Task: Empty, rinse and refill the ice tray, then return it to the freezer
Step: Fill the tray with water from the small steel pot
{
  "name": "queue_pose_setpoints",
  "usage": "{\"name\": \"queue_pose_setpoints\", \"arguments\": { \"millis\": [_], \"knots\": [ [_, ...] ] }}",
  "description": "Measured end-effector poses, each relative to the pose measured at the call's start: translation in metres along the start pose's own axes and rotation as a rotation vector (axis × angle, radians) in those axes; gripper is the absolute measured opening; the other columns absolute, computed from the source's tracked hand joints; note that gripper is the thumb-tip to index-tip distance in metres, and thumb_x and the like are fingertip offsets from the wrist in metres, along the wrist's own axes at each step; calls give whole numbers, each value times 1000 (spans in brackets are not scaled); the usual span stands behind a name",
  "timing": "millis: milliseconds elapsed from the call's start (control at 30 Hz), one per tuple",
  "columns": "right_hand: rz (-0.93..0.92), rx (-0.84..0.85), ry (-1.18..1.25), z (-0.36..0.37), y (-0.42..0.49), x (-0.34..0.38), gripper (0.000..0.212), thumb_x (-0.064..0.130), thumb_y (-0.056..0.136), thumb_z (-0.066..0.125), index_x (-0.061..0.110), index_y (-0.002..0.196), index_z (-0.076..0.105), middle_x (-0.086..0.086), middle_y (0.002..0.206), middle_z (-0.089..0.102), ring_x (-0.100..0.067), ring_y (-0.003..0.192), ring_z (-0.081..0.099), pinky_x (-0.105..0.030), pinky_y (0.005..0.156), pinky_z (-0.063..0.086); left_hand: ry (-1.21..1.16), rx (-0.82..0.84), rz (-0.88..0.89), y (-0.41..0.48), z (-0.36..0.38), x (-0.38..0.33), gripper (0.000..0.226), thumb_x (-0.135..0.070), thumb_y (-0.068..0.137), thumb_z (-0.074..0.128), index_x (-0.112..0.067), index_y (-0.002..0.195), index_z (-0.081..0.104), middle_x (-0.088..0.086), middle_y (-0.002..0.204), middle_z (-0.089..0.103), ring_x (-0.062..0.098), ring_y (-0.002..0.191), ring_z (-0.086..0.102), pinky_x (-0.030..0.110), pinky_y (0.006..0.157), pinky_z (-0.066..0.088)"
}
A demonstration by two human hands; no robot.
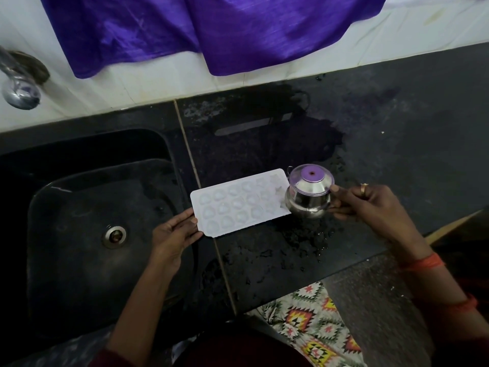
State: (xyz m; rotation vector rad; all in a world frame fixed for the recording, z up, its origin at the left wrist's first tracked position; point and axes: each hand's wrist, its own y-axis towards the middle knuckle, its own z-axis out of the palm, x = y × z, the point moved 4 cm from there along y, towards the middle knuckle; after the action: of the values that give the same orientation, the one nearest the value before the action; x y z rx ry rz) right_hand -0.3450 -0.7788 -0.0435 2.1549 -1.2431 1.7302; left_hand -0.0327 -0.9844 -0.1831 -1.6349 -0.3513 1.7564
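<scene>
A white plastic ice tray (pixel 239 203) lies flat on the wet black countertop (pixel 383 144), just right of the sink. My left hand (pixel 173 234) grips the tray's near left corner, thumb on its rim. In my right hand (pixel 370 202) is a small round steel pot (pixel 308 194), held over the tray's right end and tilted toward it. The pot's inside reflects purple. The tray's cells look glossy; the rightmost ones are partly hidden behind the pot.
A black sink (pixel 79 229) with a steel drain (pixel 114 236) lies to the left. A steel tap (pixel 18 83) juts from the white tiled wall at far left. Purple cloth (pixel 211 30) hangs over the wall. Water puddles cover the counter behind and in front of the tray.
</scene>
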Motion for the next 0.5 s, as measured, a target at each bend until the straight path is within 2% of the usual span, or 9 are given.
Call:
{"name": "queue_pose_setpoints", "arguments": {
  "millis": [100, 333, 500],
  "knots": [
    [12, 20, -30, 0, -4, -2, 45, 43, 82, 71, -2, 81, 75, -13, 81, 78, -24, 80, 77, -22, 68, 62, -7, 8, 6, -1, 0, 0, 23, 2, 93, 64, -14, 107, 71, -1, 88, 79, 10, 81, 74, 22, 65, 60],
    [29, 37, -80, 0, -10, -8, 45, 43, 83, 69, -2, 81, 75, -12, 78, 77, -20, 74, 77, -17, 62, 59, -13, 5, 0, 0, -1, 0, 24, 2, 93, 65, -13, 111, 71, 2, 94, 79, 16, 91, 73, 23, 67, 61],
    [53, 36, -61, 0, -12, -12, 44, 43, 84, 70, 0, 79, 75, -14, 79, 77, -24, 81, 77, -28, 75, 63, -3, 10, 3, 1, -2, 1, 26, 1, 94, 64, -11, 116, 71, 5, 100, 78, 18, 94, 73, 24, 70, 61]
  ]
}}
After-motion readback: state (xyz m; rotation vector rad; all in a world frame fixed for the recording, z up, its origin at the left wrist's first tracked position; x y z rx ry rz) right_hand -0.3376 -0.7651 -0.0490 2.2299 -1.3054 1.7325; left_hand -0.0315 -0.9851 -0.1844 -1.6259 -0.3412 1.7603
